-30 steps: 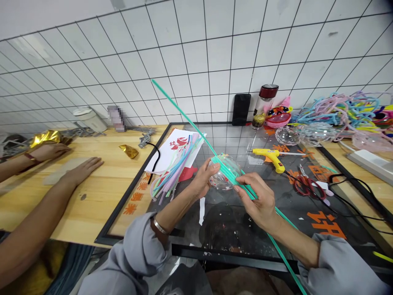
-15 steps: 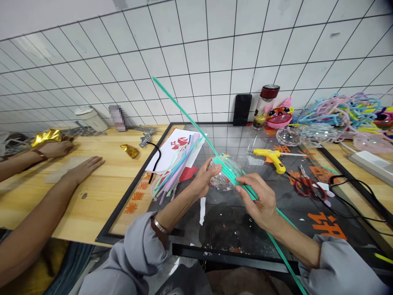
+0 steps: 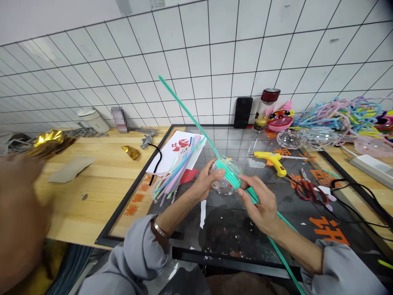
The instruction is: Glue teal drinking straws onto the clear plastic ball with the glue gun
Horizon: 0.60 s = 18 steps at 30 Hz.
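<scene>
Head cam: left hand [image 3: 206,181] and right hand [image 3: 260,200] both pinching long skinny green strips [image 3: 230,174] above the glossy dark desk [image 3: 222,227], right by a see-through roundish thing [image 3: 221,187]. Coworker's hand [image 3: 23,205], flat on the wooden desk [image 3: 104,192] earlier, is now a lifted blur.

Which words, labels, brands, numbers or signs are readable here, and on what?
None reads with certainty.
Large orange characters, right side of the black-framed tabletop: too unclear to quote.
Smaller orange characters, its left side: too small.
Red marks, white paper: too small.
</scene>
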Available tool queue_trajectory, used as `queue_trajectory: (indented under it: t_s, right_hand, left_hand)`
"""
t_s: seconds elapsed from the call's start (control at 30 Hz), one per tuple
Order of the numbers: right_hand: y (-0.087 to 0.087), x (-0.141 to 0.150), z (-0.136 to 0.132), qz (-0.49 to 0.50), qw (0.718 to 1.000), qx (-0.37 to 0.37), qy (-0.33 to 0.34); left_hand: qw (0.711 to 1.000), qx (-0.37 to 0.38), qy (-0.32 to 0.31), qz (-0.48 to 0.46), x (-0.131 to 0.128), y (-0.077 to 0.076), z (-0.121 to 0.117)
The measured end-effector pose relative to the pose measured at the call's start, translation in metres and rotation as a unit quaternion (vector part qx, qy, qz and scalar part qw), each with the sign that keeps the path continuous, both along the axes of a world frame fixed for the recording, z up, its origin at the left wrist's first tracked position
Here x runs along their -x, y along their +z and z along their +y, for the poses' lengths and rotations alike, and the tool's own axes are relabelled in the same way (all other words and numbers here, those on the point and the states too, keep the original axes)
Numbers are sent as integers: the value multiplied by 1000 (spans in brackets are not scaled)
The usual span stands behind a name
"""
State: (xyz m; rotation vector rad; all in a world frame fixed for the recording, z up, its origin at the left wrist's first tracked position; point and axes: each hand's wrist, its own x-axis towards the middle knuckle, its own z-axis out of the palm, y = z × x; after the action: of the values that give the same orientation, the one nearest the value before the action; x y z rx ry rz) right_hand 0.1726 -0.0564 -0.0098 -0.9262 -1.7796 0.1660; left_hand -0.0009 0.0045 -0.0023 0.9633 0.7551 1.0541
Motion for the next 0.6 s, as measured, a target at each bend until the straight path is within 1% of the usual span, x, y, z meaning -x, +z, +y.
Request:
queue_trajectory:
  t_s: [0.17, 0.27, 0.33, 0.4, 0.5, 0.53, 0.57, 0.6]
  right_hand:
    - [-2, 0, 0, 0, 1000, 9, 18]
    - [-1, -1, 0, -1, 999, -9, 33]
    - [0, -6, 4, -2, 999, -24, 28]
    - [0, -16, 12, 4, 1000, -26, -11]
    - [-4, -37, 32, 44, 993, -7, -112]
    - [-7, -44, 39, 67, 988, 3, -142]
    - [-9, -50, 45, 95, 982, 20, -161]
    - [-11, -55, 49, 116, 979, 38, -162]
  left_hand:
    - [1000, -21, 14, 5, -1, 3, -1]
    - [999, -28, 5, 15, -1, 3, 0]
    - [999, -32, -1, 27, 1, 3, 1]
    - [998, -28, -16, 46, 4, 3, 2]
    - [994, -15, -51, 91, 9, 3, 4]
    - [992, -21, -51, 109, 10, 3, 5]
    - [990, -29, -56, 125, 12, 3, 5]
    - [987, -39, -66, 138, 13, 2, 6]
